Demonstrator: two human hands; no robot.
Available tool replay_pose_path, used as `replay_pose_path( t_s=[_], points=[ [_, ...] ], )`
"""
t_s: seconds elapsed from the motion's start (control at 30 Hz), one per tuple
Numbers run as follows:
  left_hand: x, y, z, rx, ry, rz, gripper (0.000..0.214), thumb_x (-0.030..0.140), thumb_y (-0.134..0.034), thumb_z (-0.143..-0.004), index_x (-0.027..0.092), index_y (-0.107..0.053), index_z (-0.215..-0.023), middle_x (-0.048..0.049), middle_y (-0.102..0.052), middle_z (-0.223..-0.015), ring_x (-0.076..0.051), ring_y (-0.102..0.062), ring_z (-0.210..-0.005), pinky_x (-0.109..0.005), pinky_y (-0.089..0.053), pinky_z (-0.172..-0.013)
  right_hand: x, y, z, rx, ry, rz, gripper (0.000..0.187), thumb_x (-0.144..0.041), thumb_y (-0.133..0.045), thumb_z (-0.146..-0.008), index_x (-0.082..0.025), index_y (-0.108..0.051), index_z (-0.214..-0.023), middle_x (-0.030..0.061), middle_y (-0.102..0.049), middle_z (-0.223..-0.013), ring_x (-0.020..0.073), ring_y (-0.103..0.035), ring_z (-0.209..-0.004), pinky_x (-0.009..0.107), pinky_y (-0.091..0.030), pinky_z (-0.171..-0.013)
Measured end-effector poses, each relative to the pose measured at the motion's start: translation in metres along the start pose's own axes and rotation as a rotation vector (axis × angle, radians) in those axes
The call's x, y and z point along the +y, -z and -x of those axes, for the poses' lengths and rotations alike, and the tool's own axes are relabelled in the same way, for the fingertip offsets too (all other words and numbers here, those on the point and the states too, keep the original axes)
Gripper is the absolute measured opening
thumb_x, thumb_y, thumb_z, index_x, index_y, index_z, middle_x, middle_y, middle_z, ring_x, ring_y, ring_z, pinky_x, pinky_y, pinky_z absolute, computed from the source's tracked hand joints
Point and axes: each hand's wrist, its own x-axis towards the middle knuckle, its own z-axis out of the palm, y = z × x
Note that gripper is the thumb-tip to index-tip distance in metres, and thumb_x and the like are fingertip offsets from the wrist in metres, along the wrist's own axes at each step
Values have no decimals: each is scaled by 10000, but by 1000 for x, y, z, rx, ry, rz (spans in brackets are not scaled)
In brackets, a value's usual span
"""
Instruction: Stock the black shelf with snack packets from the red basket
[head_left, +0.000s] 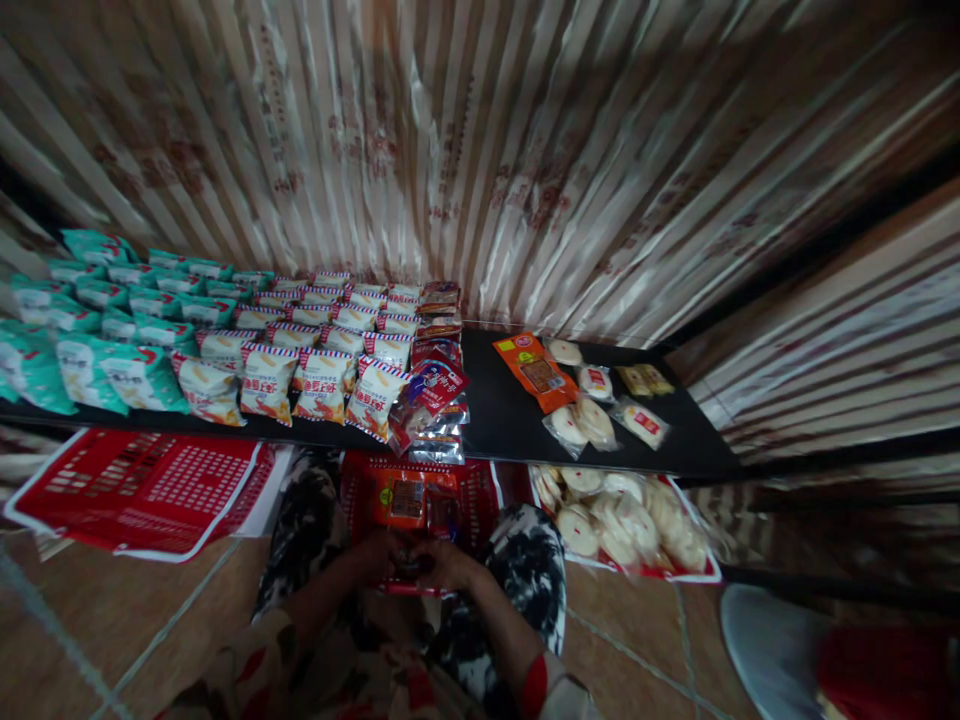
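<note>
My left hand (381, 553) and my right hand (448, 566) are close together at the near end of a red plastic basket (480, 492) between my knees. Both have curled fingers around something small and dark, too dim to make out. Just beyond them in the basket lie an orange snack packet (405, 498) and a dark red packet (442, 512). Above the basket, on a black shelf (495, 430), a stack of dark red and silver packets (431, 390) reaches the front edge.
Rows of teal bags (146, 375) and white snack bags (268, 382) fill the shelf's left. An orange packet (534, 370) and wrapped round cakes (596, 422) lie to the right. Below are a red basket (142, 490) and a basket of pale rounds (626, 520). A striped curtain (450, 150) hangs behind.
</note>
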Motion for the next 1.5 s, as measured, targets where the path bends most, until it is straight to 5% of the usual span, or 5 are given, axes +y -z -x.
replay_pose_path(
  t_s=[0.43, 0.6, 0.9, 1.27, 1.5],
  points=[
    [43, 43, 34, 273, -55, -186, 257, 160, -429, -790, 197, -669, -874, -45, -697, -928, -172, -621, -891, -261, -435, -799, -37, 36, 49, 285, 128, -154, 212, -256, -562, -724, -194, -725, -844, -9, -679, -721, 179, -619, -730, 265, -469, -690],
    [71, 76, 57, 348, -299, 81, 255, 286, -441, -799, 178, -649, -900, -16, -671, -805, -145, -615, -714, -232, -453, -672, -54, 50, 76, 308, 252, -433, 341, -464, -685, -649, -146, -683, -773, -13, -625, -656, 133, -530, -608, 260, -437, -612],
    [116, 112, 76, 573, -371, 451, 255, 339, -563, -734, 158, -633, -898, 39, -562, -623, -87, -507, -486, -200, -417, -480, -75, 58, 93, 470, 339, -573, 421, -534, -700, -632, -153, -686, -812, -15, -636, -671, 115, -525, -602, 259, -425, -629],
    [122, 109, 81, 712, -383, 616, 568, 283, -626, -714, 195, -450, -1247, -39, -605, -960, -84, -560, -615, -207, -463, -528, -95, 67, 119, 593, 422, -674, 361, -504, -701, -655, -184, -736, -819, 11, -705, -718, 158, -608, -665, 307, -472, -697],
    [123, 85, 71, 596, -347, 672, 286, 317, -628, -707, 150, -589, -935, -8, -631, -740, -123, -602, -654, -238, -476, -630, -100, 78, 121, 657, 427, -733, 336, -488, -715, -655, -201, -738, -828, 7, -709, -719, 156, -613, -659, 301, -473, -693]
  ],
)
